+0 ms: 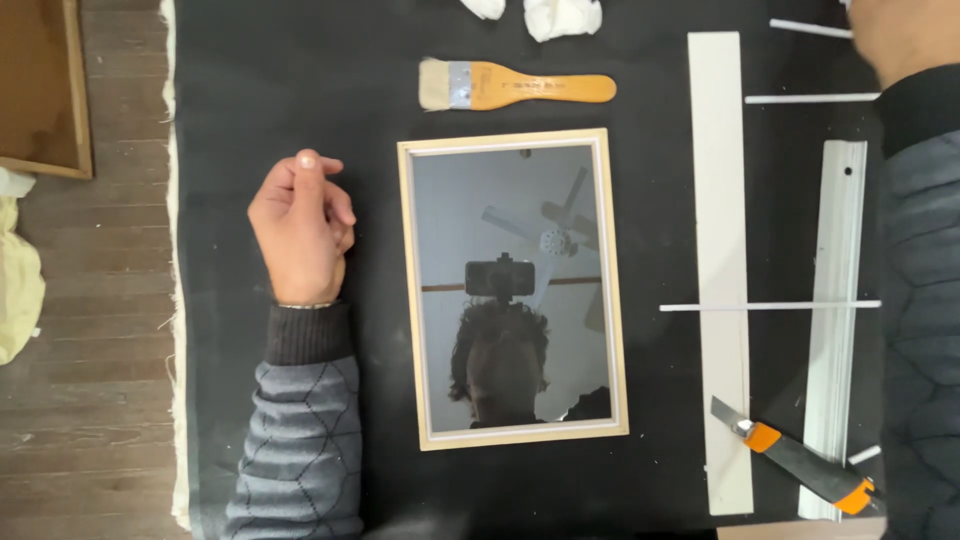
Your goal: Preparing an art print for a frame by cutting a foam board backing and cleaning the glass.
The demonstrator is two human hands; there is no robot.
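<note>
Frame [513, 288] lies flat mid-worktop on black cloth [260, 90], long axis running away from the person; pale wood border, glass reflecting ceiling and a head-mounted camera. Left hand [300, 232] rests on the cloth just beside the frame's left edge, not touching it. Its grip is curled into a loose fist, thumb tip against forefinger, nothing visible in it. Right hand [900, 35] is at the top right corner, mostly cut off by the picture edge; can't tell whether its grip is open or closed, possibly touching a thin white rod [808, 28] there. Brush [515, 86] with wooden handle lies crosswise just beyond the frame's top edge, apart from it. Right of the frame: long white strip [722, 200], metal straightedge [835, 300] parallel to it, thin white rods laid across both. Orange-and-black utility knife [795, 455] lies diagonally over the lower ends. White wads [562, 17] at the top edge.
</note>
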